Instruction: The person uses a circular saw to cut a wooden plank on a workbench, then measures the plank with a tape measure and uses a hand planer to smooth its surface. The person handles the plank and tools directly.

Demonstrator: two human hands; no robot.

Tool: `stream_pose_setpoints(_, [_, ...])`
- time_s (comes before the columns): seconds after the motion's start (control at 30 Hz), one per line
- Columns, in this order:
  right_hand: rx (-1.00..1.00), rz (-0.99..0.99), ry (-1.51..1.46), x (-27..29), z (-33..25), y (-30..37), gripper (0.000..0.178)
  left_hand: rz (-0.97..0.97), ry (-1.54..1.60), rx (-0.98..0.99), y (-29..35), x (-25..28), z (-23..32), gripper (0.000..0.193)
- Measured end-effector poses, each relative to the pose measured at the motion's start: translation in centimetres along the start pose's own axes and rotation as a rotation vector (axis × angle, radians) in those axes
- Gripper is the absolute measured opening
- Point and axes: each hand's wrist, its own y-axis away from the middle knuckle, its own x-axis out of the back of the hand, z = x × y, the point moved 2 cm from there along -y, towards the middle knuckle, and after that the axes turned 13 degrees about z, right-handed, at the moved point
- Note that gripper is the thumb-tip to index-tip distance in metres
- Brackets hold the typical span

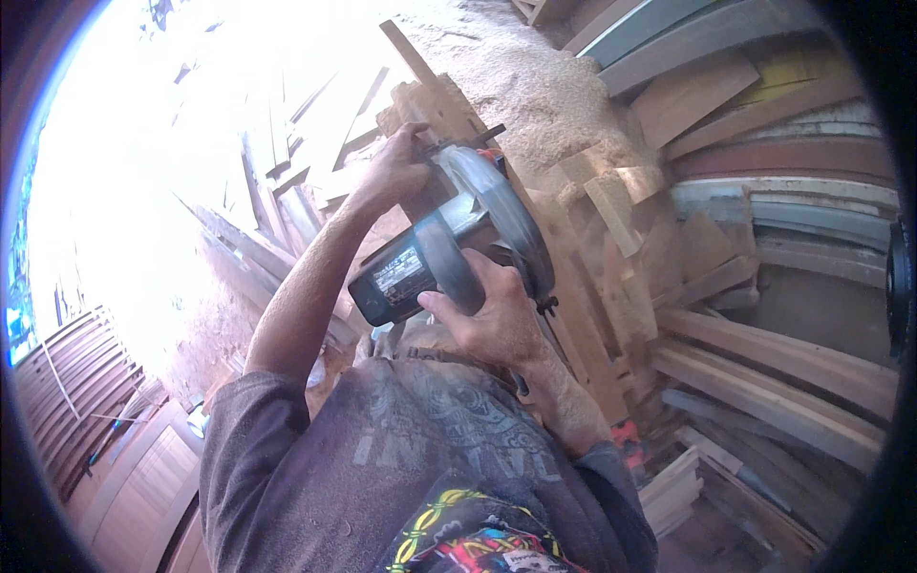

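One circular saw (pixel 468 218), set over one long board (pixel 583 355), directly in front of the torso. Two hands: right hand (pixel 497 315) closed round the saw's one loop handle (pixel 444 253); left hand (pixel 399 164) part-curled at the saw's front end, cannot tell whether it grips saw or wood. Stacked timber (pixel 774 349) at right, too many pieces to count. Writing: one pale label (pixel 399 274) on the motor end, print too small to read; large faded lettering (pixel 458 454) across one dark shirt (pixel 315 468).
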Motion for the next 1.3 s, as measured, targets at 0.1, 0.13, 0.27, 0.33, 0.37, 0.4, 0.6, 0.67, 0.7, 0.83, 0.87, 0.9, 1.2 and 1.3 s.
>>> stream_pose_setpoints(0.1, [0.026, 0.018, -0.010, -0.2, -0.3, -0.4, 0.031, -0.009, 0.019, 0.015, -0.6, 0.1, -0.6, 0.081])
stream_pose_setpoints(0.13, [0.010, 0.013, -0.024, -0.3, -0.5, -0.5, 0.031, -0.007, 0.052, 0.016, -0.8, 0.0, -1.2, 0.081])
stream_pose_setpoints(0.27, [-0.005, 0.007, -0.041, -0.5, -0.6, -0.9, 0.031, 0.000, 0.022, 0.023, -1.2, 0.2, -1.4, 0.074])
stream_pose_setpoints(0.33, [0.002, 0.012, -0.033, -0.6, -0.5, -1.2, 0.031, -0.008, 0.055, 0.015, -1.2, 0.6, -0.9, 0.077])
stream_pose_setpoints(0.37, [0.003, 0.008, -0.032, -0.6, -0.7, -1.3, 0.031, -0.008, 0.070, 0.015, -1.2, 0.8, -0.8, 0.079])
stream_pose_setpoints(0.4, [0.003, 0.005, -0.031, -0.6, -0.8, -1.4, 0.031, -0.007, 0.074, 0.014, -1.4, 0.9, -0.9, 0.079])
stream_pose_setpoints(0.6, [0.035, 0.009, -0.026, -1.2, -0.7, -2.1, 0.031, 0.008, 0.106, -0.009, -2.3, 1.2, -1.8, 0.075])
stream_pose_setpoints(0.67, [0.036, 0.017, -0.033, -1.2, -0.7, -2.4, 0.031, 0.005, 0.101, -0.005, -2.4, 1.4, -1.3, 0.077])
stream_pose_setpoints(0.7, [0.036, 0.022, -0.037, -1.3, -0.7, -2.4, 0.031, 0.003, 0.128, 0.017, -2.3, 1.6, -1.1, 0.078])
stream_pose_setpoints(0.83, [0.064, 0.019, -0.042, -1.7, -0.7, -3.1, 0.031, -0.002, 0.179, 0.051, -2.8, 2.1, -1.0, 0.083])
stream_pose_setpoints(0.87, [0.066, 0.016, -0.033, -1.7, -0.8, -3.3, 0.031, -0.003, 0.177, 0.046, -2.8, 2.2, -0.9, 0.084])
stream_pose_setpoints(0.9, [0.069, 0.013, -0.025, -1.8, -0.9, -3.4, 0.030, -0.005, 0.186, 0.055, -2.9, 2.4, -0.7, 0.086])
stream_pose_setpoints(1.2, [0.043, 0.002, -0.023, -2.3, -1.5, -4.8, 0.032, -0.047, 0.216, 0.039, -3.9, 3.7, -0.3, 0.085])
stream_pose_setpoints(1.3, [0.064, 0.041, -0.076, -2.8, -1.3, -5.2, 0.036, -0.058, 0.171, 0.029, -5.2, 3.5, -1.4, 0.078])
